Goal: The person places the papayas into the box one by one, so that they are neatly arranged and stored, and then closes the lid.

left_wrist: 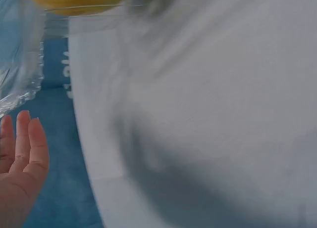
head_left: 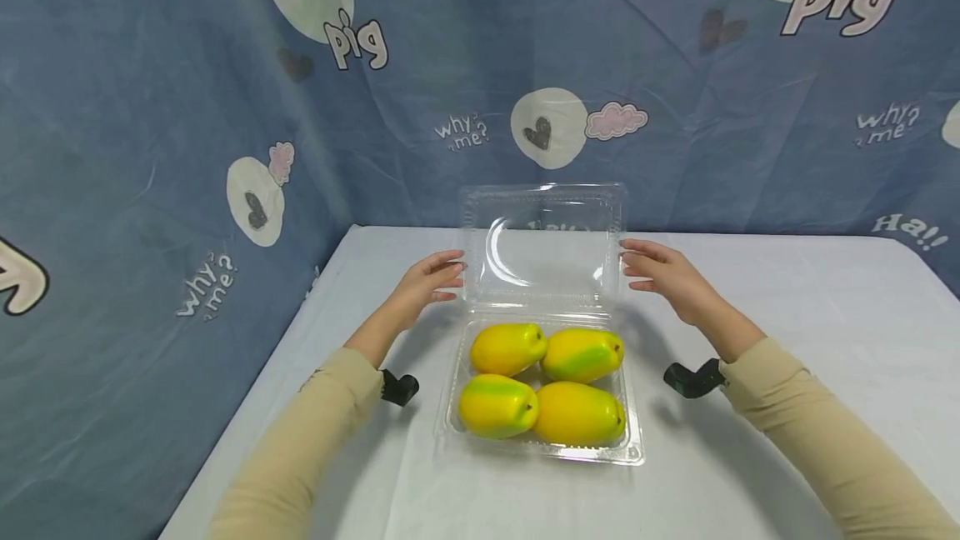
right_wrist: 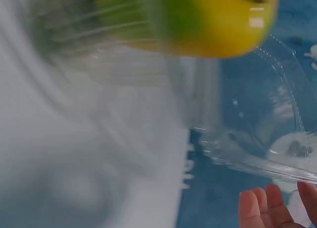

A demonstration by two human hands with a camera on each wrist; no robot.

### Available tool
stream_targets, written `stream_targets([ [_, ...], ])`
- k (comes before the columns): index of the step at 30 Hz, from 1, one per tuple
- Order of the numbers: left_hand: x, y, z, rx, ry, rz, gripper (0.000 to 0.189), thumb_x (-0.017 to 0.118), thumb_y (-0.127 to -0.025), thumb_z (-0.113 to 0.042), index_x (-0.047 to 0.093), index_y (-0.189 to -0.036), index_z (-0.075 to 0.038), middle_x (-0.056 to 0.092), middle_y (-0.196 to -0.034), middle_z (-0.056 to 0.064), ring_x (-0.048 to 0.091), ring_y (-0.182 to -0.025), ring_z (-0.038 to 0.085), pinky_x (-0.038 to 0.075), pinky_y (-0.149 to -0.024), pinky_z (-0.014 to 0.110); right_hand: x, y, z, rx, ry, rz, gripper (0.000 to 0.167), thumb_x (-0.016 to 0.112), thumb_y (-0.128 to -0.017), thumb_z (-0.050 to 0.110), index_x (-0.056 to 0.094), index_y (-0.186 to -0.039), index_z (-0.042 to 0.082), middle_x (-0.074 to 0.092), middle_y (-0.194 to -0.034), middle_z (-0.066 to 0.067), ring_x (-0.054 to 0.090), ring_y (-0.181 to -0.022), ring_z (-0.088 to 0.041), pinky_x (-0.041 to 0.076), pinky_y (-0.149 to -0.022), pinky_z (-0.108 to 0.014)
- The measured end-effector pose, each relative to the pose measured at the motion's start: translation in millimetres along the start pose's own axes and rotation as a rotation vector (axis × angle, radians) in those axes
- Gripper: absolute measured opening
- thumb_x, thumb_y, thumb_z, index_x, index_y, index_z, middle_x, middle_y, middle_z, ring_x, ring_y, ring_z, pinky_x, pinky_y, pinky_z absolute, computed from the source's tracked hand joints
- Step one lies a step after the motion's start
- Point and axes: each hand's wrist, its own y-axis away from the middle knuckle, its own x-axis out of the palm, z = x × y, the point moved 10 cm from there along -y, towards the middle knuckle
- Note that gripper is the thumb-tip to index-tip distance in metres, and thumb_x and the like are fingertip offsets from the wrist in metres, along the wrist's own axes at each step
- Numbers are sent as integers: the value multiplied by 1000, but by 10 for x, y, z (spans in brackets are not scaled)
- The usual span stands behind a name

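A clear plastic clamshell box stands in the head view with its lid raised at the back and its tray flat on the table. Several oval yellow mangoes with green patches fill the tray in two rows. At the lid's left edge is my left hand, fingers extended toward the plastic. My right hand mirrors it at the right edge, fingertips right by the rim. Both wrist views show loosely straight fingers close to the lid's edge, with the palms facing inward.
A white-covered table carries the box. Blue printed cloth hangs behind it and along the left side. Black wrist mounts jut inward from both sleeves, beside the tray.
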Motion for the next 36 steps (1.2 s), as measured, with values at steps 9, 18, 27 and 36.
stream_targets([
  [9,-29,147,-305,55,-86,14,53,50,-94,-31,36,-140,-9,39,-141,13,38,-127,33,37,-100,45,-60,180,340,-3,64,28,62,41,-97,35,18,-146,5,18,-150,-18,32,-129,-38,37,-100,-46],
  [18,-97,388,-524,151,-198,25,52,38,-97,-41,44,-134,-6,47,-134,17,45,-120,34,37,-99,47,-18,438,396,-16,39,27,59,39,-97,38,28,-142,0,37,-133,-23,54,-102,-15,49,-86,-27],
  [27,-92,665,-519,196,-260,64,50,37,-98,-39,52,-126,1,58,-114,20,55,-103,33,45,-91,38,46,698,315,-36,42,-5,56,40,-97,39,39,-131,-6,50,-113,-14,56,-90,-8,50,-78,-22],
  [36,-3,1019,-429,245,-346,75,44,36,-99,-34,54,-125,-3,58,-121,14,53,-109,32,43,-91,39,204,996,179,-61,-55,60,35,43,-98,29,51,-117,1,59,-100,1,61,-86,-14,51,-77,-26],
])
